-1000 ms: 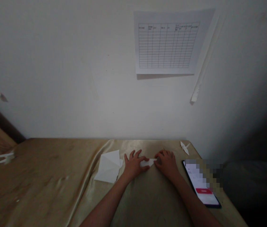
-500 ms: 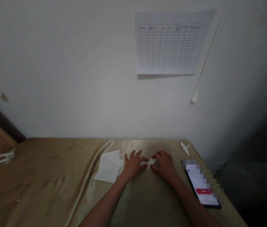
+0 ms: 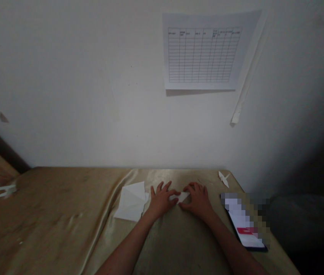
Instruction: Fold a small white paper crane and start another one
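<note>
A small folded piece of white paper point(image 3: 181, 196) lies on the tan cloth-covered table point(image 3: 179, 244), pinned between my two hands. My left hand point(image 3: 162, 200) rests on its left end, fingers spread and pressing down. My right hand point(image 3: 198, 198) covers the right end, its fingers curled and pressed on the paper. Most of the paper is hidden under the hands.
A stack of white folded sheets point(image 3: 132, 202) lies left of my left hand. A lit phone point(image 3: 246, 229) is at the right table edge. A paper crane point(image 3: 224, 178) sits at the far right corner, another folded piece point(image 3: 3, 191) far left. A printed grid sheet point(image 3: 204, 53) hangs on the wall.
My right hand has slid a little to the left over the paper. The left hand has stayed where it was.
</note>
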A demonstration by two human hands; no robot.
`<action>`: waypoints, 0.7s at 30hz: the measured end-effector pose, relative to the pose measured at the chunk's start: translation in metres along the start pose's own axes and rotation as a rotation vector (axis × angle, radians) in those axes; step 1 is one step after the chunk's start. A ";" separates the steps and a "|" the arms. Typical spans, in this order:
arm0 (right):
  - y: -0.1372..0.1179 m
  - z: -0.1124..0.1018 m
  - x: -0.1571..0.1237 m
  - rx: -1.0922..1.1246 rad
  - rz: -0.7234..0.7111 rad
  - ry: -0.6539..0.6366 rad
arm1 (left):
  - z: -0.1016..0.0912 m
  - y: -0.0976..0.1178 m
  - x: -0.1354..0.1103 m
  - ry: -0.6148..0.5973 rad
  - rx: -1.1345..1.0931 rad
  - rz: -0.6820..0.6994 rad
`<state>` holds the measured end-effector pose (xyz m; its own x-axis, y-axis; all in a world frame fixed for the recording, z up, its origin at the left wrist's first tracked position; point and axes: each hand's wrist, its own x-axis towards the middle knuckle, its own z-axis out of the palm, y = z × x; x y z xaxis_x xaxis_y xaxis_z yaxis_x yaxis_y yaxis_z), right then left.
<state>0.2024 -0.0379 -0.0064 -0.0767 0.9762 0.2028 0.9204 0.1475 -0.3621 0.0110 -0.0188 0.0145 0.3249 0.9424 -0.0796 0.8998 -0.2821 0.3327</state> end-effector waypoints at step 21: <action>0.018 0.005 0.006 0.014 -0.064 -0.013 | 0.013 -0.001 0.007 0.056 -0.030 -0.011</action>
<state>0.2162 -0.0287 -0.0160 -0.1403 0.9668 0.2137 0.9082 0.2116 -0.3611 0.0166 -0.0138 0.0017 0.2971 0.9544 -0.0306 0.8939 -0.2667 0.3602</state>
